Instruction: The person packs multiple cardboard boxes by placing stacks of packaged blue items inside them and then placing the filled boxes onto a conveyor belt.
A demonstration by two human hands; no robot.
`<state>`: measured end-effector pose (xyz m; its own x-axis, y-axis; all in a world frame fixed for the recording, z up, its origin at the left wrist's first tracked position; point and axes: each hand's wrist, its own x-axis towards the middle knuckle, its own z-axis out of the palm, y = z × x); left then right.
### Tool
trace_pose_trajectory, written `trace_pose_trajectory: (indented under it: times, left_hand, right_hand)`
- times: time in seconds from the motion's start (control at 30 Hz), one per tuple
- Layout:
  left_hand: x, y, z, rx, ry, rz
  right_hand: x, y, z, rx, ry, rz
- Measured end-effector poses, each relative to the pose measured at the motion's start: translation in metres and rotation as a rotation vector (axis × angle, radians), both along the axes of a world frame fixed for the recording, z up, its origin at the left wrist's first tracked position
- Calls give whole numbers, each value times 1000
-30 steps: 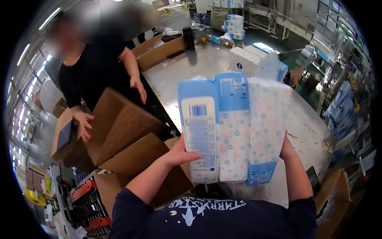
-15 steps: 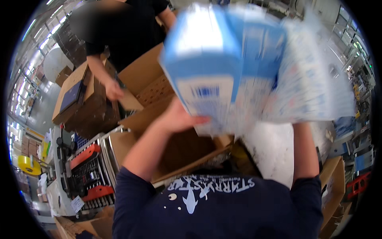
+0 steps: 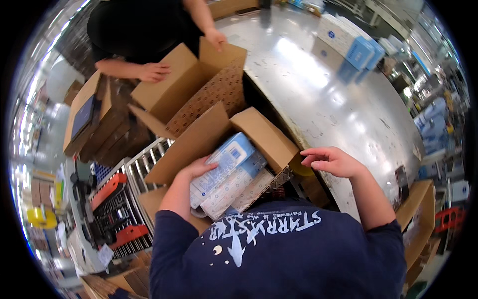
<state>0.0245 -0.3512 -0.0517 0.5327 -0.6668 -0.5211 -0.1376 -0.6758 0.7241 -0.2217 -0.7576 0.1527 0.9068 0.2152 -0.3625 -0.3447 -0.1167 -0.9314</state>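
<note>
Three blue and white soft packs (image 3: 229, 177) lie side by side inside an open cardboard box (image 3: 199, 142) right in front of me. My left hand (image 3: 191, 174) rests on the left side of the packs, fingers curled over the blue one. My right hand (image 3: 331, 160) hovers at the edge of the metal table (image 3: 328, 99), just right of the box's right flap (image 3: 266, 137), fingers loosely bent and holding nothing.
Another person's hands (image 3: 154, 71) hold a second open cardboard box (image 3: 191, 84) beyond mine. A roller conveyor (image 3: 142, 164) runs under the boxes. More blue and white packages (image 3: 348, 42) stand at the table's far side. Red and black crates (image 3: 117, 209) sit at the lower left.
The packs I held up in both hands have come down into the open box. My right hand has let go and moved to the table edge; my view has tilted downward.
</note>
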Motion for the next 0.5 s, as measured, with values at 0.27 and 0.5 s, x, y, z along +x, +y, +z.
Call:
trace_pose_trajectory:
  times: [0.27, 0.5]
  left_hand:
    - [-92, -39, 17, 568, -414, -332]
    - [-43, -100, -30, 662, -260, -388]
  right_hand:
    - [-9, -95, 5, -402, -11, -154]
    - [76, -251, 9, -558, -187, -698]
